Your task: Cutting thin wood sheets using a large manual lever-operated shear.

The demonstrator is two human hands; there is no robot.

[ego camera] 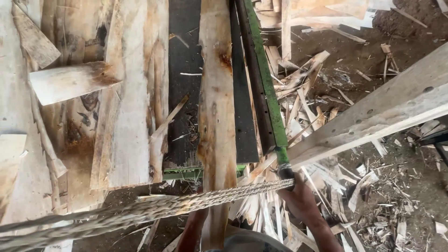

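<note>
Right hand (298, 198): closed round the end of a green metal lever (268, 88). Braided rope (154, 210): tied at the lever's end, running left. Rough wooden plank (217, 116): lengthwise on dark machine bed (184, 93). Wood offcuts (303, 107): strewn on dirt floor (410, 186). Left hand: hidden.

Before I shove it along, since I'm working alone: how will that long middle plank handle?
The plank is probably stiff and heavy: long, thick, rough-sawn. Its coarse surface would likely drag on the dark table, not slide. Lying flat, it shouldn't roll.

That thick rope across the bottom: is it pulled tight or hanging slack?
Tight. The rope runs in a straight line, no sag, to the green bar's end, where the right hand grips.
</note>
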